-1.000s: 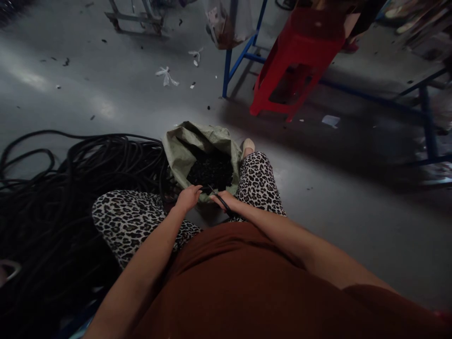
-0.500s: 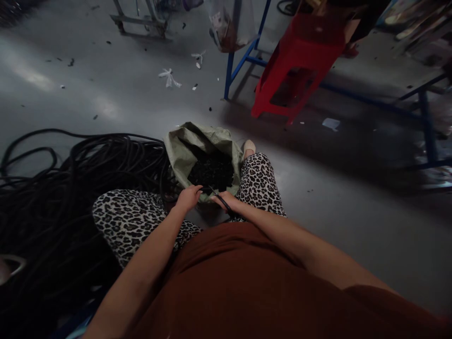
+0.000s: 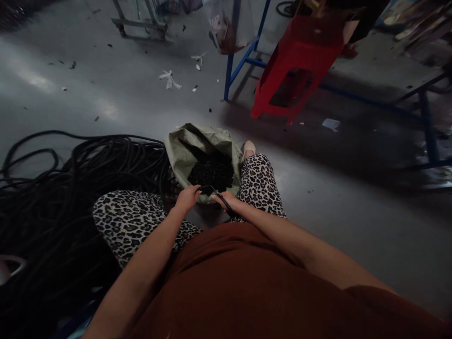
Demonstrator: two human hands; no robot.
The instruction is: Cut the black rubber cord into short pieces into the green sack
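My left hand (image 3: 187,198) is closed on a black rubber cord (image 3: 205,188), whose end sticks out to the right over the mouth of a pale green woven sack (image 3: 180,150). Close beside it, my right hand (image 3: 228,200) grips a pair of scissors (image 3: 223,202) with black handles. The scissors' blades point up and left at the cord's end; whether they touch it is too small to tell. Inside the sack, between my knees, lies a heap of small black cut pieces (image 3: 212,172).
A large tangle of black cord (image 3: 116,160) covers the floor on the left. Ahead stand a red plastic stool (image 3: 300,52) and a blue metal frame (image 3: 228,80) with a clear bag (image 3: 229,28) hanging by it. White scraps (image 3: 170,79) lie on the floor.
Slightly more of the cord now shows between my hands, and its end looks bent. My left hand has shifted a little to the left; the sack and stool stay put.
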